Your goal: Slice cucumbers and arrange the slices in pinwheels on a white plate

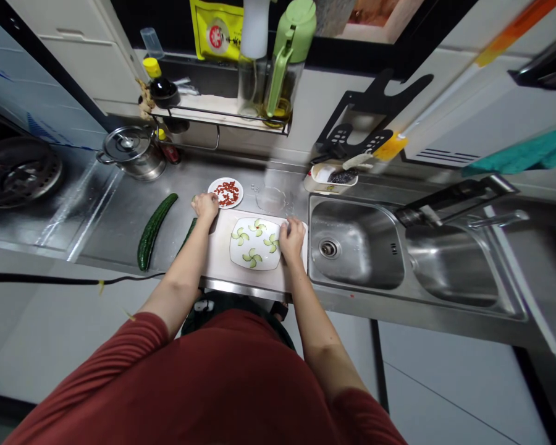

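Observation:
My left hand [205, 206] is at the left rim of a small white plate [212, 186] of red pieces that look like goji berries [228, 192]. Its fingers are curled together, and what is between them is hidden. My right hand [292, 240] has its fingers bent against the right edge of a squarish white plate [256, 241]. Sliced cucumber [252, 258] is fanned into several pinwheels on that plate, and a red dot shows at the upper one. Under the plate lies a pale cutting board [219, 262].
A whole cucumber [152, 238] lies at the left, and another [188, 233] is partly behind my left forearm. A clear bowl [272, 198] stands behind the board. Farther out are a lidded pot [136, 159], a double sink [356, 244] and a bottle shelf [220, 112].

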`<state>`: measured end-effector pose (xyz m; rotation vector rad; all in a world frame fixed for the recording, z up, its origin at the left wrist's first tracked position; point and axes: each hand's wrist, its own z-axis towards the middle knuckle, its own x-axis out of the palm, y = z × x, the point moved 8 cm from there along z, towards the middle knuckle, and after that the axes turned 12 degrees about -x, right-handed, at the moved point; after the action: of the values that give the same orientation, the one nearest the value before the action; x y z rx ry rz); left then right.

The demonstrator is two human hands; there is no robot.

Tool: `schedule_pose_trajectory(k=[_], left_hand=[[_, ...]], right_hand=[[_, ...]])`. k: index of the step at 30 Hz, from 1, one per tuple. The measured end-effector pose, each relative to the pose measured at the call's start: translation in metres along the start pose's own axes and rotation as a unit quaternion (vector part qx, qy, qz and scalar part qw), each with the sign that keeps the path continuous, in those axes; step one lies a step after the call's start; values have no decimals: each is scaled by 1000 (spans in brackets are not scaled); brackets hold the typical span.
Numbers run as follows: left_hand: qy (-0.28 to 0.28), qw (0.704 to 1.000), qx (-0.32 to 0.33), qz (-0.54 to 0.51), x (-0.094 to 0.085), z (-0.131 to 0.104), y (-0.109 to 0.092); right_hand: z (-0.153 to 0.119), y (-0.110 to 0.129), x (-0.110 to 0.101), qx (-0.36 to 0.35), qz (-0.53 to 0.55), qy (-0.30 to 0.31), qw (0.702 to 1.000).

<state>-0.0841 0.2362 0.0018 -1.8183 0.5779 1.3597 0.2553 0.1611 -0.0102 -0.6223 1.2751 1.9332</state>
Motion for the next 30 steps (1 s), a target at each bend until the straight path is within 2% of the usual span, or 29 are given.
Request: schedule_pose_trajectory(k=[10,17,23,30], left_hand=[[-16,998,-4,54,6,5,-17],[-14,998,-13,65,14,13,-15],[38,999,4,21,22,17,-14],[16,1000,19,2,18,21,-10]], right_hand=[[2,3,-7,9,-13,3,1000],[-1,2,-9,8,-7,-5,1000],[-1,1,-8,17,-1,0,1000],[1,0,-10,18,1,-7,1000]])
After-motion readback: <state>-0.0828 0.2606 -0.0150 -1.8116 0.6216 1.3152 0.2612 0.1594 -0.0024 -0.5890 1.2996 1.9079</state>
